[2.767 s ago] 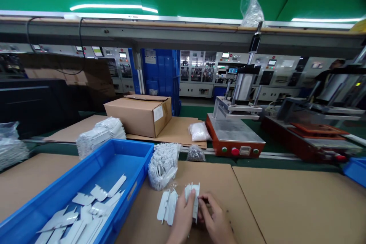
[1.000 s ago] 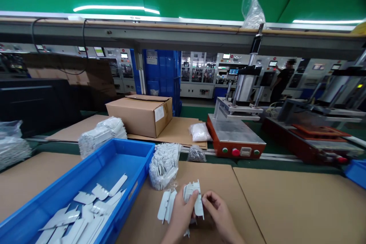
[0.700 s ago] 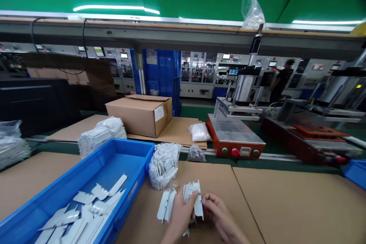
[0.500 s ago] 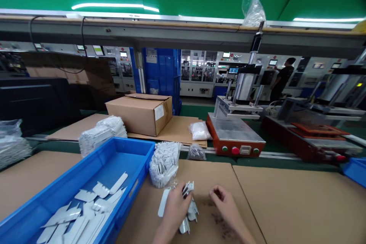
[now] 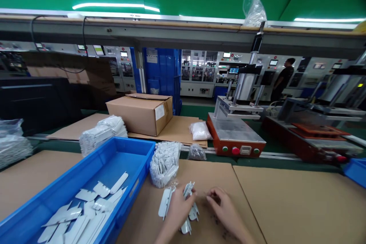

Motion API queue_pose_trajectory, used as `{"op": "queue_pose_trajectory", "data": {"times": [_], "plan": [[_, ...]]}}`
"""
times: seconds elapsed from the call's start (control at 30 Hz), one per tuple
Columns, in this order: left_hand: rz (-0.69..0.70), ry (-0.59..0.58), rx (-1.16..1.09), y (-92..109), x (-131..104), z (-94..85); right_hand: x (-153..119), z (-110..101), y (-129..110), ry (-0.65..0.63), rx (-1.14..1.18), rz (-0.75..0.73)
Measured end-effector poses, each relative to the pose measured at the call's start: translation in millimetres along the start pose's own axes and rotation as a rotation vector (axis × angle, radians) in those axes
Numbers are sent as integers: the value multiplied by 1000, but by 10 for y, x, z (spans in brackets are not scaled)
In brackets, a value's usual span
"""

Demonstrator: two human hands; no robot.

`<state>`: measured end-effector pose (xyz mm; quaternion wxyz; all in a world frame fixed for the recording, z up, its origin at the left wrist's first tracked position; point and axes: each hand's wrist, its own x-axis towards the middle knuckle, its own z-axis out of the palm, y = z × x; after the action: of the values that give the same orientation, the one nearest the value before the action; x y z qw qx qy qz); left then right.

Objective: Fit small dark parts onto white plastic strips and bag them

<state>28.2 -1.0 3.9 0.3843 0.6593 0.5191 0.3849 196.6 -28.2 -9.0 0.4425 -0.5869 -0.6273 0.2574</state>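
One long blue tray (image 5: 121,161), rigid plastic by the look of it, smooth-walled, is my landmark; white pieces (image 5: 103,204) lie jumbled across its nearer part. Right of the tray, a flat brown cardboard sheet (image 5: 207,173), matte. Just beside the tray's far right corner, a clear bag (image 5: 170,176), crinkled film, packed with white parts (image 5: 162,160).

Right of the tray, over the cardboard, the left hand (image 5: 180,206): from my remote seat I read thumb and fingers pinched on a white piece (image 5: 188,189). Farther right of the tray, the right hand (image 5: 224,206): fingers curled, thumb close to forefinger; I cannot tell whether anything tiny sits between them.

Held piece: I judge it light, stiff, slightly slippery; slim edge tabs could snap. I'd grip across the broad middle, clear of the tabs. Its like in the tray: thin glossy blades, rounded ends, notched edges. Loose pieces (image 5: 163,203) lie between tray and left hand, more beyond that hand.

Smallest: dark specks (image 5: 214,219) near the right hand, too blurred to identify.
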Motion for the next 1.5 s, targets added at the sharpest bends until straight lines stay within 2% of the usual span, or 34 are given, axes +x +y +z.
{"op": "queue_pose_trajectory", "data": {"times": [0.17, 0.27, 0.37, 0.5, 0.7, 0.87, 0.97, 1.07, 1.23, 1.33, 1.5], "plan": [[-48, -115, -177, 25, -9, 63, -48, 79, -168, -38, 116, -46], [-35, -135, -215, 27, -13, 71, -73, 125, -192, -53, 172, -65], [-20, -146, -240, 53, -23, 53, -71, 128, -180, -11, 217, -57], [-7, -160, -292, 98, -41, 53, -55, 92, -178, -3, 217, -124], [-316, -191, -590, 74, -64, 170, -63, 106, -185, 51, 236, -90], [-303, -73, -530, 85, -87, 219, -101, 208, -197, 46, 288, 4], [-173, 72, -402, 129, -108, 187, -115, 258, -228, 31, 341, 43], [-37, 139, -255, 167, -129, 146, -107, 280, -240, 16, 381, 68], [6, 106, -174, 191, -145, 141, -61, 285, -175, 22, 530, 159], [-27, 60, -182, 233, -160, 156, -41, 284, -131, 45, 614, 204], [-73, 62, -228, 328, -200, 147, -38, 279, -131, 56, 652, 210]]}}
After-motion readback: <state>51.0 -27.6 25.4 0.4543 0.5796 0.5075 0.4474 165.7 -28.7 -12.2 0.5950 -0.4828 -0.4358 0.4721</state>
